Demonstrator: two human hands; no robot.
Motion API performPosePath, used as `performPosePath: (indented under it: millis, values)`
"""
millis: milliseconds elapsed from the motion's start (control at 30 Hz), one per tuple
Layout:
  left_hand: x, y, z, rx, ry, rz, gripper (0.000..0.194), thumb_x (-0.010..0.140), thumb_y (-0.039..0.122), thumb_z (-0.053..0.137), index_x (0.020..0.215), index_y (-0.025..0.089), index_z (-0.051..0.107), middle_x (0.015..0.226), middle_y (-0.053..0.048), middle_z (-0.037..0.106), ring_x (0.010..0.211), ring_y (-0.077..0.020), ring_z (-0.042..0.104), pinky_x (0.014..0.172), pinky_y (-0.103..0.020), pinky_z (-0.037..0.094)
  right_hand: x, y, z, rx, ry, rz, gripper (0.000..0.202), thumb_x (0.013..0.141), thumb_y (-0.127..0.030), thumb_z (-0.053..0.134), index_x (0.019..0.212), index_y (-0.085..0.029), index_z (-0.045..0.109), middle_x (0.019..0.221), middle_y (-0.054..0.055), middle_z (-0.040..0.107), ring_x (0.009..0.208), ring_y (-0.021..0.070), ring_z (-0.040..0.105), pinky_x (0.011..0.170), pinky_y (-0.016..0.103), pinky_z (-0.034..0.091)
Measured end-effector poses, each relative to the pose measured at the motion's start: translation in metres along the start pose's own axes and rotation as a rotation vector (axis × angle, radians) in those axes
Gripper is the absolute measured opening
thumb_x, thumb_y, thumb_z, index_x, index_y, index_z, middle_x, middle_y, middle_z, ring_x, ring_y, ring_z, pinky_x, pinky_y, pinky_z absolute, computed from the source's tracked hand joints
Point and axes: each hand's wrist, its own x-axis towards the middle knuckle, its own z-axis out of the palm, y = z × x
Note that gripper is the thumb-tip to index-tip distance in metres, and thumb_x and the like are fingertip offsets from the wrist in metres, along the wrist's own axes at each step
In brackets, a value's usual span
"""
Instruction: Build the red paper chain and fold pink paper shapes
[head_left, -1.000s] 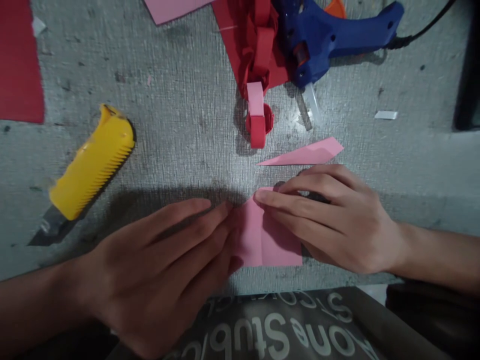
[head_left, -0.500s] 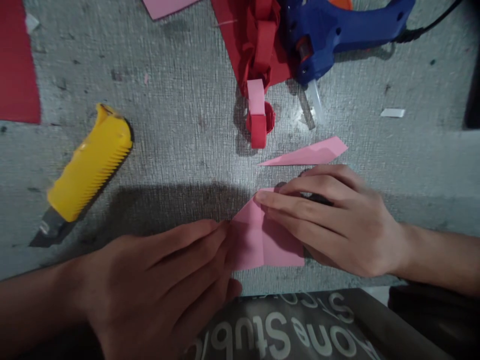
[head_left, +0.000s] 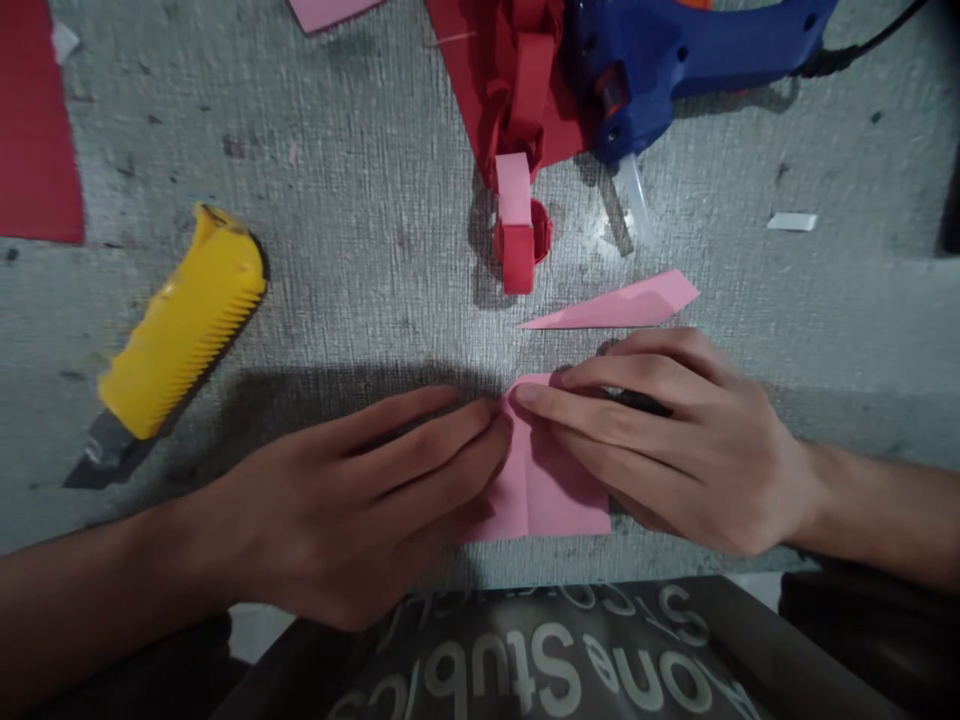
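Note:
A creased pink paper [head_left: 566, 500] lies on the table near my body, its top left part folded on a slant. The fingers of my left hand [head_left: 375, 490] lie extended over its left side, fingertips at the slanted edge. My right hand [head_left: 667, 440] presses the top and right side with its index fingertip, its fingers stretched out, with something dark beneath them. Just above my right hand rests a narrow, pointed pink piece [head_left: 622, 302].
A yellow cutter [head_left: 184, 325] lies on the left of the grey table [head_left: 360, 250]. Red and pink paper loops [head_left: 517, 200] lie at the top middle beside a blue glue gun [head_left: 652, 80]. Red paper [head_left: 37, 130] sits at the far left.
My left hand has moved up and right along the pink paper, its fingertips now close to my right index fingertip. My right hand has stayed nearly in place.

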Motion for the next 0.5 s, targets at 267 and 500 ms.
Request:
performPosePath:
  millis: [267, 500]
  values:
    - [0.0035, -0.001, -0.0038, -0.003, 0.011, 0.021, 0.024, 0.107, 0.02, 0.056, 0.123, 0.012, 0.072, 0.133, -0.009, 0.076, 0.137, -0.0259, 0.069, 0.129, -0.042, 0.053, -0.0013, -0.0005, 0.0004, 0.001, -0.006, -0.002, 0.02, 0.11, -0.013, 0.057, 0.103, -0.02, 0.075, 0.146, 0.003, 0.074, 0.122, 0.0237, 0.073, 0.099, 0.044, 0.057]
    - [0.0092, -0.0012, -0.0021, 0.007, 0.053, 0.045, 0.027, 0.11, 0.012, 0.048, 0.12, 0.004, 0.072, 0.126, -0.013, 0.078, 0.125, -0.0272, 0.077, 0.117, -0.043, 0.062, -0.0002, -0.0013, 0.0013, 0.02, 0.017, 0.001, 0.019, 0.11, -0.012, 0.056, 0.112, -0.014, 0.075, 0.143, 0.007, 0.076, 0.12, 0.0254, 0.075, 0.096, 0.046, 0.059]
